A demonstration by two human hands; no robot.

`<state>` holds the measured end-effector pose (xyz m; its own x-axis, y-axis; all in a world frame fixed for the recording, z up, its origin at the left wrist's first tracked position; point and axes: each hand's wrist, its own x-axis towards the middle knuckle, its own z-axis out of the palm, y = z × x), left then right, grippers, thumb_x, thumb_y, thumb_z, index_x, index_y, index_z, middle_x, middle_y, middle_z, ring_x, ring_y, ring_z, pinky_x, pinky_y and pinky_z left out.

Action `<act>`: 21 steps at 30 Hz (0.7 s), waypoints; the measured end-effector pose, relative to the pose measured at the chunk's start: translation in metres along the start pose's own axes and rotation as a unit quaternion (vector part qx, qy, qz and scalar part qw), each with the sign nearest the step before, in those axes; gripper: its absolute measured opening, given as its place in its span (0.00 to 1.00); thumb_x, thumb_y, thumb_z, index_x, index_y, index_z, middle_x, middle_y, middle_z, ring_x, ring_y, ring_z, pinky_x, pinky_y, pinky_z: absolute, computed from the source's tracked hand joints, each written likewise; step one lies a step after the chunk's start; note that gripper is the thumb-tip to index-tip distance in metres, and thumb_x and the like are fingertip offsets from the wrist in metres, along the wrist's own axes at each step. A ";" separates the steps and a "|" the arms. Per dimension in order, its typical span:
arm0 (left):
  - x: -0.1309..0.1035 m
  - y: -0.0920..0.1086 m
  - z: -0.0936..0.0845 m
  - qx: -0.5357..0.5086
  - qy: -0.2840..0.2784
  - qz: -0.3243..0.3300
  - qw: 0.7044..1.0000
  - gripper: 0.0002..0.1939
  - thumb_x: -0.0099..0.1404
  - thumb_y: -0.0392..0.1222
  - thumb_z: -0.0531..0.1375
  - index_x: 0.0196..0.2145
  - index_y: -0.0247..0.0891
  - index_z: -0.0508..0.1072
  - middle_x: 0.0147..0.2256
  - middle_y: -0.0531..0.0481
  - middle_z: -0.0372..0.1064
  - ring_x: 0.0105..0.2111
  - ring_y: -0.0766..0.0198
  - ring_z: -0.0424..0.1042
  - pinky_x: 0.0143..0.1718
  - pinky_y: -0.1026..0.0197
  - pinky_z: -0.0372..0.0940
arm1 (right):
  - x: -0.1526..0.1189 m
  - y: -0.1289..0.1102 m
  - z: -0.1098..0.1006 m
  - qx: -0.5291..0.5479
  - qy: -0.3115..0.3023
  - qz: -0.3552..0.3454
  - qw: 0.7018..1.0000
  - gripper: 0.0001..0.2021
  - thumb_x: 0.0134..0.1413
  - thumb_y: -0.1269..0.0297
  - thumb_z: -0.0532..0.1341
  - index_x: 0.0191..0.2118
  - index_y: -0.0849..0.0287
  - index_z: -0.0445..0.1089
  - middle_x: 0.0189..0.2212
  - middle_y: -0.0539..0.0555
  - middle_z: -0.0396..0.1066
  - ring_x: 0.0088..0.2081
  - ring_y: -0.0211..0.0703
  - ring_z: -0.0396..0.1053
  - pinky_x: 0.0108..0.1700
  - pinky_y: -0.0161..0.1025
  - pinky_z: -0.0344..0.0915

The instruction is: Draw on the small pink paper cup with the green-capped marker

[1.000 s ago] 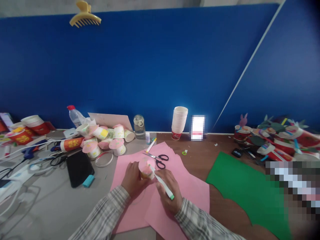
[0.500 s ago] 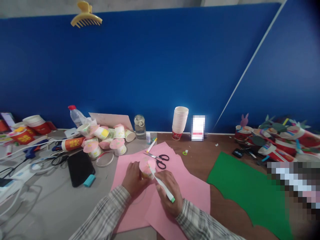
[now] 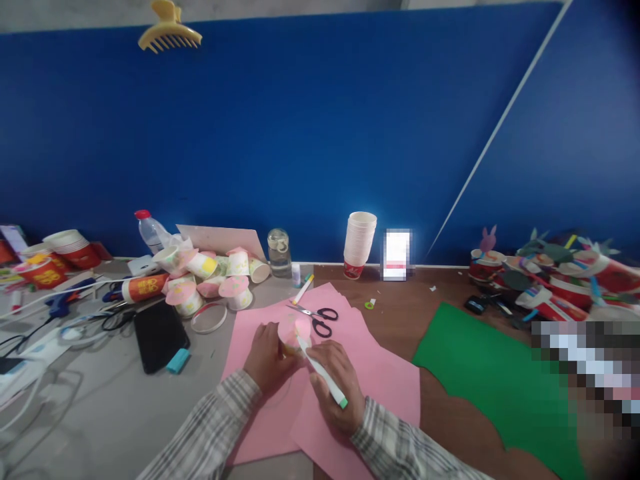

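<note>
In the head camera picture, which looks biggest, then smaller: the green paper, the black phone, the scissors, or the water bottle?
Largest to smallest:
1. green paper
2. black phone
3. scissors and water bottle look alike; the bottle is farther back and partly hidden, so I cannot rank them.

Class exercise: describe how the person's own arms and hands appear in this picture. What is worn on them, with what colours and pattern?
Both arms wear long sleeves in a plaid check of grey, white and muted brown lines. The left sleeve and the right sleeve end in cuffs at the wrists. The left hand and right hand are bare: no gloves show, and no rings or watch can be made out.
</note>
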<state>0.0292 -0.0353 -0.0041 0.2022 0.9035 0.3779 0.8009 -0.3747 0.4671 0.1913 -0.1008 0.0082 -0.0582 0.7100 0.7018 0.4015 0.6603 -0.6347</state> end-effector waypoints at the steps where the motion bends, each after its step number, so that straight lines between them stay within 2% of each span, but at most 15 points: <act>1: 0.000 0.000 0.000 0.002 0.001 0.004 1.000 0.17 0.38 0.51 0.64 0.22 0.44 0.60 0.22 0.56 0.59 0.27 0.56 0.61 0.29 0.54 0.58 | 0.000 0.000 0.000 -0.003 0.004 0.002 1.000 0.15 0.50 0.69 0.55 0.45 0.51 0.67 0.35 0.53 0.74 0.37 0.50 0.69 0.42 0.50 0.67; 12: 0.001 -0.002 0.000 0.011 -0.019 0.021 1.000 0.17 0.38 0.54 0.64 0.23 0.44 0.63 0.24 0.54 0.59 0.28 0.55 0.61 0.33 0.51 0.58 | 0.001 -0.001 0.001 -0.008 0.027 0.010 1.000 0.15 0.50 0.69 0.55 0.44 0.51 0.68 0.35 0.53 0.74 0.37 0.50 0.70 0.42 0.50 0.67; 21: 0.001 -0.003 0.001 0.018 -0.020 0.022 0.999 0.16 0.39 0.51 0.64 0.22 0.44 0.64 0.24 0.54 0.59 0.28 0.55 0.60 0.34 0.51 0.57 | 0.000 0.002 0.000 -0.009 0.007 0.003 1.000 0.16 0.49 0.71 0.55 0.45 0.51 0.67 0.35 0.53 0.74 0.37 0.50 0.69 0.43 0.50 0.65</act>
<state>0.0279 -0.0325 -0.0061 0.2602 0.8940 0.3647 0.8098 -0.4077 0.4218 0.1920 -0.0995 0.0072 -0.0420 0.7102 0.7027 0.4180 0.6513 -0.6333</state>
